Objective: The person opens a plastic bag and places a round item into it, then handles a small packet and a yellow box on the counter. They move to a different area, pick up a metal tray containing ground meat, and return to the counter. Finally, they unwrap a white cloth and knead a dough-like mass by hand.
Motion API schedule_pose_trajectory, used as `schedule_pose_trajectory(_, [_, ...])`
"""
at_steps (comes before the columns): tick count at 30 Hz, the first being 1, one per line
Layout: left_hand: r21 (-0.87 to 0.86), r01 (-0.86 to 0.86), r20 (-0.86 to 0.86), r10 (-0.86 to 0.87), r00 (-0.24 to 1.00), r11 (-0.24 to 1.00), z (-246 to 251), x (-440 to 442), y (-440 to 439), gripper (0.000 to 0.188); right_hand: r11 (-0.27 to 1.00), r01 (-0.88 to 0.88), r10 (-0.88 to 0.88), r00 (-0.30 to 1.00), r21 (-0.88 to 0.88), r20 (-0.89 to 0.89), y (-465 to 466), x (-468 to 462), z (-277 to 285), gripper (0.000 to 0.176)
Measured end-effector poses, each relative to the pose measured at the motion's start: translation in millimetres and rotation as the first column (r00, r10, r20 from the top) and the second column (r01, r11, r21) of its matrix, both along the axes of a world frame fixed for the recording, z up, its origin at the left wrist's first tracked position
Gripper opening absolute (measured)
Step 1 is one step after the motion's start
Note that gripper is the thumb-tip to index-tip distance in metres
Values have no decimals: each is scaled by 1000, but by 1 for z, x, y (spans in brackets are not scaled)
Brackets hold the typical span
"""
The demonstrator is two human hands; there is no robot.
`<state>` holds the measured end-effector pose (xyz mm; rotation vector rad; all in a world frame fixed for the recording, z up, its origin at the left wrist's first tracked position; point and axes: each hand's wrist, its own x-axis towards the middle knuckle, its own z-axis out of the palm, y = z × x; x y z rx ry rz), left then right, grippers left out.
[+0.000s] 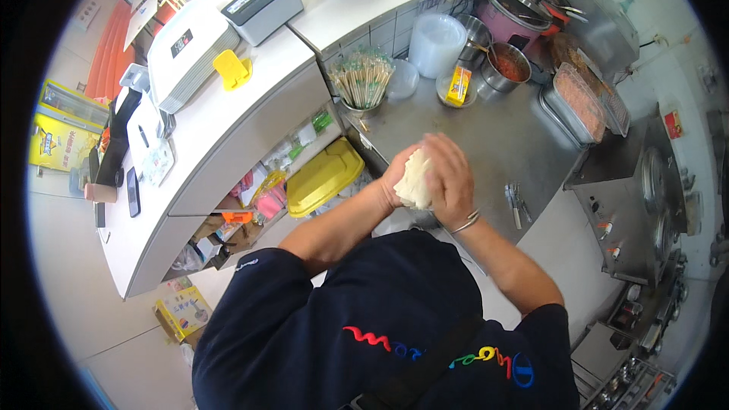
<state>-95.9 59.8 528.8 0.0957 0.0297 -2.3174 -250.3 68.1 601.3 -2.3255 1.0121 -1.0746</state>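
Note:
A lump of pale dough [414,181] is pressed between my two hands, above the near edge of the stainless steel worktop [490,142]. My left hand [394,176] cups it from the left, with most of the fingers hidden behind the dough. Over its right side lies my right hand [453,179], slightly blurred, with a metal bracelet [467,221] at the wrist. To the right of the hands, a few small utensils [517,205], one like a knife with a pale handle, rest on the steel.
Wrapped chopsticks [361,77] stand in a metal pot at the back left. Behind are clear plastic lids [437,45], a yellow packet [458,85], a pot of red sauce [508,65] and a tub of minced meat [578,99]. A white counter [228,108] curves along the left.

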Motion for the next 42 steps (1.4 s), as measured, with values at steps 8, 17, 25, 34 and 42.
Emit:
schedule_pose_trajectory(8, [-59, 36, 77, -31, 997, 998, 1, -4, 1, 38, 970, -218, 198, 964, -105, -176, -10, 3, 0, 40])
schedule_pose_trajectory(17, [-54, 100, -144, -107, 984, 994, -5, 0, -1, 42, 985, -104, 100, 994, 136, 36, -11, 7, 1, 32])
schedule_pose_trajectory(25, [-67, -19, 95, 25, 995, 998, -25, -4, 13, 38, 731, -26, -232, 930, 682, 284, -15, 14, -8, 35])
schedule_pose_trajectory(34, [71, -96, -133, 105, 986, 993, -28, -7, 23, 47, 629, -69, -214, 942, 774, 258, -17, 14, -9, 35])
schedule_pose_trajectory(42, [-125, -12, -274, -23, 962, 992, -36, -2, 13, 41, 1000, -11, 11, 998, -7, 55, -17, 10, -14, 39])
